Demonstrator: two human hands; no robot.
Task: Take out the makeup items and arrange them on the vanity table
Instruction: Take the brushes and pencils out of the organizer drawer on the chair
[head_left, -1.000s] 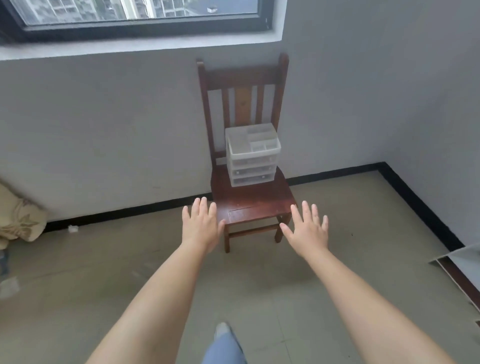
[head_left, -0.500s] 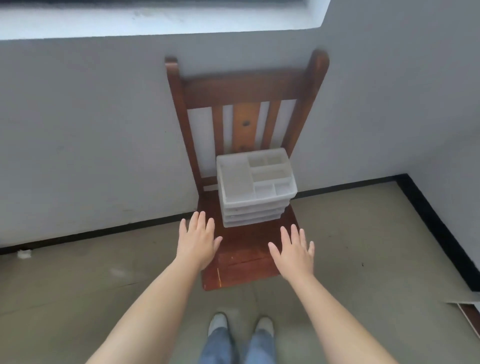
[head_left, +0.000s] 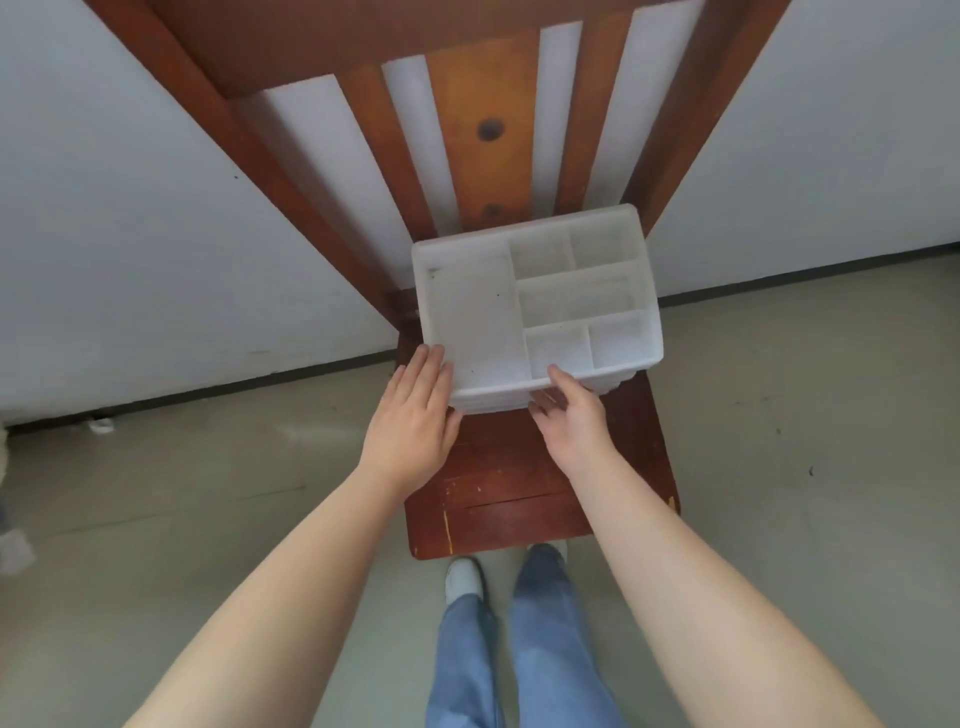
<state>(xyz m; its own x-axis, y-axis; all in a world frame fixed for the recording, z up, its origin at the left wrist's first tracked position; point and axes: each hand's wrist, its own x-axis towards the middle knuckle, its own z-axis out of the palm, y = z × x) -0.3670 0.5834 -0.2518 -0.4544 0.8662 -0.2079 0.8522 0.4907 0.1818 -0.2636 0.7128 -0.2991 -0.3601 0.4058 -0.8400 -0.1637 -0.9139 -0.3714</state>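
A: What's at the far left?

B: Pale wall (head_left: 130, 208) above a dark skirting strip, then grey floor (head_left: 156, 519). A small white scrap lies by the skirting.

A: And the left hand?

B: The left hand (head_left: 413, 415) lies flat against the left front corner of the white organizer (head_left: 472, 312), its grip spread, fingers straight and close together, tips touching the rim.

A: Where does the organizer stand?

B: On the seat of a dark wooden chair (head_left: 519, 493), pushed back near the slatted backrest. Its open top tray is split into one large compartment on the left and five smaller ones on the right. Drawer fronts show below the front edge. What's inside them is hidden.

A: The right hand?

B: The right hand (head_left: 574, 415) is at the front face, fingers curled down against the drawer fronts, thumb up by the top edge. Whether that grip pinches a drawer, I can't tell.

A: Below?

B: Blue jeans (head_left: 545, 649) and a white shoe (head_left: 464, 577).
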